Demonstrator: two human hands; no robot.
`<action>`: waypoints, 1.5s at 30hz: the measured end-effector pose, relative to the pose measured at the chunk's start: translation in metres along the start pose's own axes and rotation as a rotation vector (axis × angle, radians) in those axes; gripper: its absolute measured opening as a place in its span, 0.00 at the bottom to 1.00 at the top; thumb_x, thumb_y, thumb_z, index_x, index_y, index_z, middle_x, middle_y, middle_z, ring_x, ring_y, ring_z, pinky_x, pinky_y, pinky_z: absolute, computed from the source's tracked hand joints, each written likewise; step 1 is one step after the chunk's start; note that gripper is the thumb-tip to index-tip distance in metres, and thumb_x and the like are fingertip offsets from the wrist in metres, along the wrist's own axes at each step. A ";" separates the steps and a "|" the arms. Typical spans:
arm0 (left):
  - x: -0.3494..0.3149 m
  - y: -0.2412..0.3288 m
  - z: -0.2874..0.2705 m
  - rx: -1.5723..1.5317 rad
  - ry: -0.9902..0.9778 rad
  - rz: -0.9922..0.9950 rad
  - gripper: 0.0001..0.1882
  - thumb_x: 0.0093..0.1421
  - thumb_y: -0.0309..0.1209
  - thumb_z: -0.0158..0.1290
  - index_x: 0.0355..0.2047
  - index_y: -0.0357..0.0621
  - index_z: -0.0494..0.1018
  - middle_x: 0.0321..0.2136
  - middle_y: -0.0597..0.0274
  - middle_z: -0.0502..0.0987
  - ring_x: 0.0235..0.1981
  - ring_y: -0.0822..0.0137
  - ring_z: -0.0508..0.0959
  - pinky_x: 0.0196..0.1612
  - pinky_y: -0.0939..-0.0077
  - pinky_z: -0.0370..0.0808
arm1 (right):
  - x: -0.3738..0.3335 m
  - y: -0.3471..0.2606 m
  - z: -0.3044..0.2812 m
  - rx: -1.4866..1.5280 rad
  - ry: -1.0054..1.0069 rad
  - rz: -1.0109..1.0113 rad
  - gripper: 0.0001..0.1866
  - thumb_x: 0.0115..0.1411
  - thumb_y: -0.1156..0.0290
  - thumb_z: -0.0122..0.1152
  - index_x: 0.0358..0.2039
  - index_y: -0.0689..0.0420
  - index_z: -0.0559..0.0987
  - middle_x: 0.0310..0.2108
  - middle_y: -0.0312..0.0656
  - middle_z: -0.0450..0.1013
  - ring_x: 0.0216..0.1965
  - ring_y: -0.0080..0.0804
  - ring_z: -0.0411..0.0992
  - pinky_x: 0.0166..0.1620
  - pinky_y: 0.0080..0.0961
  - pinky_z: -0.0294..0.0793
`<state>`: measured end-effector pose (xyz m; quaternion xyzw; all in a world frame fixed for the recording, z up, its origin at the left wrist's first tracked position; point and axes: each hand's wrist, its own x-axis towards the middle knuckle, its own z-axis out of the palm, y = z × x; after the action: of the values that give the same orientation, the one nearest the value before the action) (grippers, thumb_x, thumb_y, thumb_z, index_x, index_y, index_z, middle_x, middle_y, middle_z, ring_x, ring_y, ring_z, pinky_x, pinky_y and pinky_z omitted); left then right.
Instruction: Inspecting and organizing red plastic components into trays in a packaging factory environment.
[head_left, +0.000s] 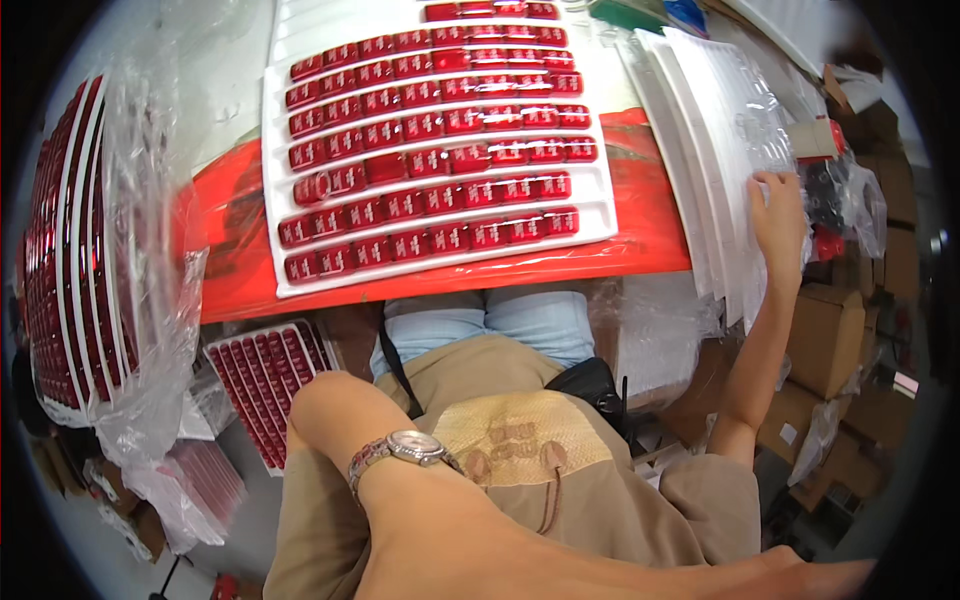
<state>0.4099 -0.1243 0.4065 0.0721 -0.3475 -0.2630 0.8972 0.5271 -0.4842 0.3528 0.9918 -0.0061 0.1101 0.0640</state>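
My right hand (780,215) reaches out to the right. Its bent fingers grip the edge of a white plastic tray (725,140) in a stack of such trays. Close to the camera and large in the picture, my left arm folds back across my chest. It has a wristwatch (414,447) on it, and my left hand (700,560) lies along the lower edge, its fingers mostly out of view. In front of me a white ridged tray (600,205) holds rows of small glossy red box-shaped pieces (430,160) with pale print. Neither hand touches these pieces.
Red plastic sheeting (640,160) lies under the tray. At the left, filled trays (70,260) stand in a stack beside crumpled clear film (150,230). Another filled tray (262,385) sits lower, left of my lap. Cardboard boxes (825,335) are piled at the right.
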 end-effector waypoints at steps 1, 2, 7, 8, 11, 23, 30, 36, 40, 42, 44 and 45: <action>0.001 0.000 -0.001 -0.018 -0.013 -0.010 0.64 0.39 0.70 0.56 0.60 0.28 0.49 0.55 0.37 0.61 0.58 0.52 0.63 0.57 0.63 0.61 | 0.002 0.002 0.003 0.026 -0.013 -0.036 0.12 0.58 0.67 0.54 0.38 0.60 0.77 0.41 0.52 0.69 0.42 0.50 0.69 0.45 0.37 0.68; 0.002 0.001 -0.001 -0.035 -0.026 -0.018 0.63 0.40 0.69 0.55 0.60 0.28 0.49 0.55 0.37 0.61 0.58 0.52 0.63 0.57 0.64 0.61 | 0.002 0.008 0.003 0.102 -0.038 0.037 0.11 0.57 0.67 0.55 0.36 0.61 0.76 0.39 0.51 0.70 0.41 0.50 0.69 0.44 0.37 0.68; -0.005 0.008 0.005 -0.130 -0.071 -0.049 0.61 0.42 0.69 0.54 0.61 0.32 0.49 0.56 0.39 0.61 0.59 0.53 0.62 0.57 0.66 0.62 | 0.007 0.025 0.000 0.125 -0.072 -0.077 0.08 0.55 0.71 0.59 0.32 0.62 0.74 0.32 0.47 0.71 0.30 0.41 0.70 0.34 0.30 0.69; -0.005 0.004 0.009 -0.146 -0.075 -0.055 0.60 0.43 0.69 0.54 0.62 0.33 0.49 0.56 0.39 0.61 0.59 0.53 0.62 0.57 0.66 0.62 | 0.007 0.040 -0.002 0.148 -0.090 -0.104 0.08 0.55 0.71 0.59 0.31 0.62 0.74 0.31 0.47 0.70 0.30 0.41 0.69 0.33 0.30 0.68; 0.002 -0.008 0.013 -0.201 -0.108 -0.075 0.59 0.44 0.68 0.53 0.62 0.35 0.49 0.56 0.40 0.61 0.59 0.54 0.61 0.57 0.67 0.62 | 0.015 0.044 -0.009 0.155 -0.138 -0.207 0.06 0.52 0.73 0.59 0.29 0.62 0.74 0.31 0.47 0.70 0.29 0.42 0.69 0.34 0.32 0.68; 0.085 -0.044 -0.023 -0.436 -0.205 -0.085 0.51 0.50 0.65 0.51 0.63 0.42 0.49 0.56 0.46 0.63 0.59 0.58 0.62 0.54 0.71 0.64 | 0.156 -0.039 -0.049 0.509 -0.280 -0.437 0.13 0.56 0.66 0.52 0.25 0.63 0.76 0.18 0.40 0.69 0.21 0.25 0.69 0.27 0.25 0.69; 0.029 -0.048 0.023 -0.642 -0.287 -0.092 0.38 0.57 0.47 0.52 0.62 0.41 0.52 0.54 0.51 0.67 0.52 0.64 0.69 0.53 0.73 0.65 | 0.163 -0.133 -0.021 0.649 -0.296 -0.550 0.17 0.63 0.59 0.51 0.38 0.60 0.78 0.30 0.37 0.75 0.30 0.23 0.71 0.34 0.22 0.73; 0.034 -0.028 0.010 -0.652 -0.170 -0.170 0.39 0.56 0.48 0.52 0.62 0.40 0.52 0.54 0.50 0.67 0.52 0.63 0.69 0.53 0.73 0.65 | 0.161 -0.143 0.004 0.596 -0.464 -0.536 0.19 0.62 0.56 0.53 0.41 0.60 0.77 0.32 0.41 0.75 0.32 0.27 0.72 0.34 0.24 0.73; 0.026 -0.020 0.009 -0.690 -0.076 -0.255 0.40 0.56 0.48 0.53 0.62 0.39 0.52 0.54 0.49 0.68 0.52 0.63 0.69 0.54 0.72 0.66 | 0.160 -0.149 0.013 0.724 -0.410 -0.607 0.23 0.60 0.51 0.53 0.39 0.62 0.78 0.29 0.41 0.76 0.27 0.28 0.73 0.31 0.26 0.73; 0.025 -0.013 0.006 -0.679 -0.052 -0.296 0.40 0.56 0.48 0.53 0.62 0.39 0.52 0.54 0.49 0.68 0.52 0.63 0.69 0.54 0.72 0.66 | 0.164 -0.153 0.003 0.548 -0.514 -0.523 0.24 0.60 0.51 0.53 0.41 0.62 0.77 0.30 0.42 0.76 0.28 0.29 0.73 0.31 0.27 0.74; 0.028 -0.006 0.003 -0.647 -0.047 -0.326 0.40 0.56 0.48 0.53 0.62 0.39 0.52 0.54 0.49 0.68 0.52 0.63 0.69 0.54 0.72 0.66 | 0.155 -0.152 0.026 0.696 -0.491 -0.489 0.22 0.60 0.54 0.54 0.41 0.61 0.77 0.29 0.41 0.75 0.29 0.27 0.72 0.33 0.27 0.74; 0.029 -0.003 0.002 -0.630 -0.044 -0.337 0.41 0.56 0.48 0.53 0.62 0.39 0.52 0.54 0.49 0.68 0.52 0.63 0.69 0.54 0.72 0.66 | 0.149 -0.154 0.027 0.685 -0.457 -0.486 0.21 0.60 0.55 0.55 0.41 0.61 0.78 0.29 0.41 0.75 0.29 0.27 0.72 0.33 0.26 0.73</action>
<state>0.4250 -0.1420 0.4244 -0.1574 -0.2520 -0.5028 0.8117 0.6822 -0.3346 0.3403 0.9274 0.2488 -0.1331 -0.2457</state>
